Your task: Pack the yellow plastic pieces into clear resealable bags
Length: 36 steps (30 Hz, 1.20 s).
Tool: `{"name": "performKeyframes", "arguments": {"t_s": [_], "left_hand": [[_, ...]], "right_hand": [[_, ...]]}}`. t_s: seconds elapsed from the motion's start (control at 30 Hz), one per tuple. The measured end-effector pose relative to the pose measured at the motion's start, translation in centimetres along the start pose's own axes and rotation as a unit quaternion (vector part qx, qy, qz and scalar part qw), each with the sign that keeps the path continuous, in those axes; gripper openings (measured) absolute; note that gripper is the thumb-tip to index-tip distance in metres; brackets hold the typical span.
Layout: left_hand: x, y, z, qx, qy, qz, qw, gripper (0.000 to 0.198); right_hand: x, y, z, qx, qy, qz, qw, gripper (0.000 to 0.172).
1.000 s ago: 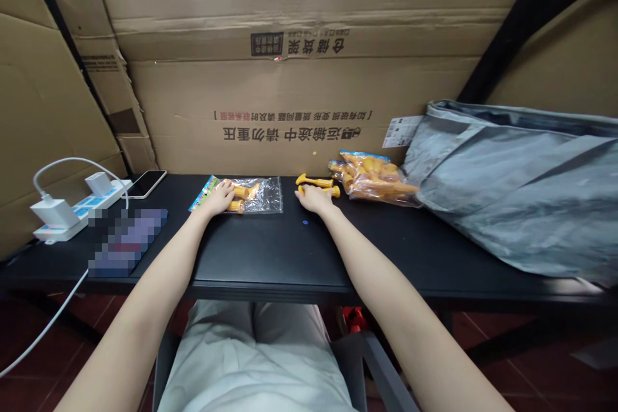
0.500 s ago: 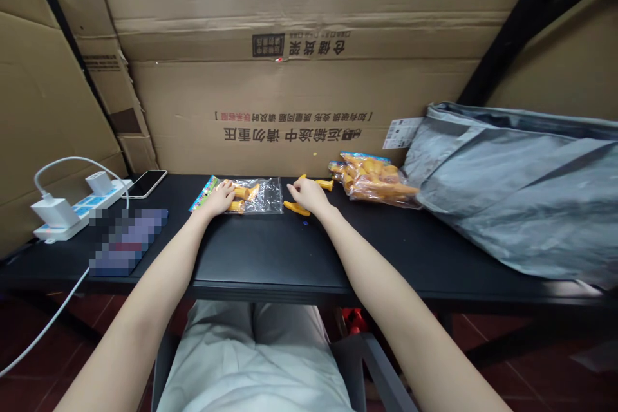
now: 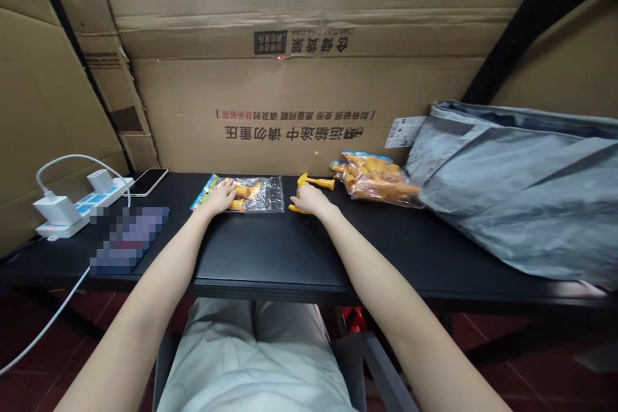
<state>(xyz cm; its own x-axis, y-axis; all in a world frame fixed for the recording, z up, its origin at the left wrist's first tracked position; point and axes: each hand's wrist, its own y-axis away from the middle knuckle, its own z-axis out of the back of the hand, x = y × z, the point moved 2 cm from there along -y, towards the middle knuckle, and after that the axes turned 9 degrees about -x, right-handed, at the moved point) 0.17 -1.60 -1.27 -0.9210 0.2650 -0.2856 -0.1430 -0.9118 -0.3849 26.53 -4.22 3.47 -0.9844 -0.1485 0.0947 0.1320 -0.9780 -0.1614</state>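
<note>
My left hand [image 3: 221, 198] lies flat over a clear plastic bag [image 3: 270, 196] with a colourful header, its fingers stretched across it. Orange-yellow plastic toy tools [image 3: 243, 191] with round handles show inside the bag, partly under that hand. To the right, my right hand [image 3: 313, 199] is closed on a curved yellow plastic piece [image 3: 296, 208]; only the piece's tip shows, and its kind is hidden. Just beyond these fingers a yellow toy hammer [image 3: 318, 182] lies on the black table [image 3: 270, 251].
Packed bags of orange toys [image 3: 374, 180] sit at the back right, against a large grey fabric bag [image 3: 512, 193]. On the left are a power strip [image 3: 84, 209] with chargers and a white cable, a phone [image 3: 149, 182] and a blurred dark packet [image 3: 129, 241]. Cardboard [image 3: 290, 90] walls the back.
My right hand has shifted slightly right and toward me, its fingers closing over the curved yellow piece, and more of the toy hammer shows. My left hand stays on the bag.
</note>
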Motion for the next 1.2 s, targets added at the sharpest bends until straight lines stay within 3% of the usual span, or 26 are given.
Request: {"name": "performKeyframes", "arguments": {"t_s": [0.3, 0.47, 0.6, 0.9, 1.07, 1.2], "left_hand": [[0.2, -0.1, -0.3, -0.003, 0.0, -0.01, 1.0, 0.051], [0.3, -0.1, -0.3, -0.001, -0.004, -0.006, 1.0, 0.051], [0.2, 0.0, -0.2, -0.002, 0.005, -0.002, 1.0, 0.051], [0.1, 0.1, -0.2, -0.031, 0.008, 0.005, 0.999, 0.049], [-0.3, 0.4, 0.8, -0.081, -0.007, 0.062, 0.995, 0.049], [-0.1, 0.6, 1.1, -0.088, -0.017, 0.133, 0.987, 0.051]], "right_hand": [[-0.2, 0.1, 0.3, -0.053, 0.023, -0.01, 0.998, 0.032], [-0.9, 0.1, 0.3, 0.014, -0.007, -0.059, 0.998, 0.036], [-0.9, 0.0, 0.4, 0.023, -0.013, -0.056, 0.998, 0.036], [-0.8, 0.1, 0.8, -0.041, 0.004, -0.048, 0.998, 0.034], [-0.8, 0.0, 1.0, -0.113, -0.011, 0.011, 0.993, 0.023], [-0.3, -0.2, 0.5, -0.119, -0.044, 0.088, 0.988, 0.021]]}}
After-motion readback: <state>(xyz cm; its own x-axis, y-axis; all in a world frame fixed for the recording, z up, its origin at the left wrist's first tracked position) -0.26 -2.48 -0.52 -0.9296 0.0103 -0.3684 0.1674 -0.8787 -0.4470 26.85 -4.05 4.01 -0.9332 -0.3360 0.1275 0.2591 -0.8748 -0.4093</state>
